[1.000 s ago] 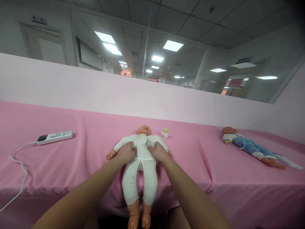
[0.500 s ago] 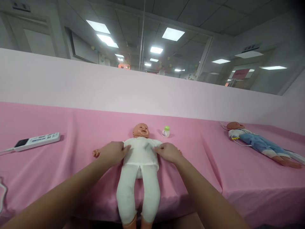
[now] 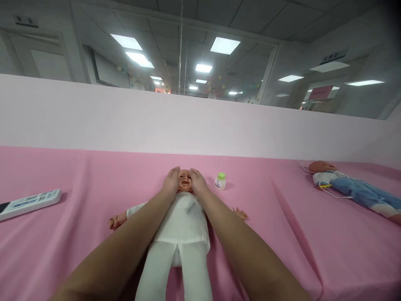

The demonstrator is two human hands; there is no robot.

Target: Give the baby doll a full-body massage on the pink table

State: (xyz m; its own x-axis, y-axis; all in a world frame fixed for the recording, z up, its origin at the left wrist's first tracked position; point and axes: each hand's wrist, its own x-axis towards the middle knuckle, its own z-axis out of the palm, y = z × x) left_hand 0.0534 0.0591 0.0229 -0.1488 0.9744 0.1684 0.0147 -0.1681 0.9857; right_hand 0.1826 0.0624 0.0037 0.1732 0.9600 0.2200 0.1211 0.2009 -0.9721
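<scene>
A baby doll (image 3: pixel 184 217) in a white top and white trousers lies face up on the pink cloth. My left hand (image 3: pixel 172 182) rests flat along one side of the doll's head (image 3: pixel 185 180), fingers stretched out. On the other side lies my right hand (image 3: pixel 198 181), likewise flat, with straight fingers. The face shows between my palms; the sides of the head are hidden by them. Both forearms pass over the doll's arms, whose small hands show outside them. To the right of my right hand stands a small clear bottle (image 3: pixel 220 182) with a green cap.
A white handheld device (image 3: pixel 33 203) with a dark screen lies at the left. At the far right another doll (image 3: pixel 357 188) in blue trousers lies with a thin white tube. The pink cloth (image 3: pixel 266 234) has folds. A low white wall (image 3: pixel 200 125) with glass above stands behind.
Both my hands have moved from the doll's chest and sleeves up to its head and now lie against its sides. The view has shifted slightly closer to the doll.
</scene>
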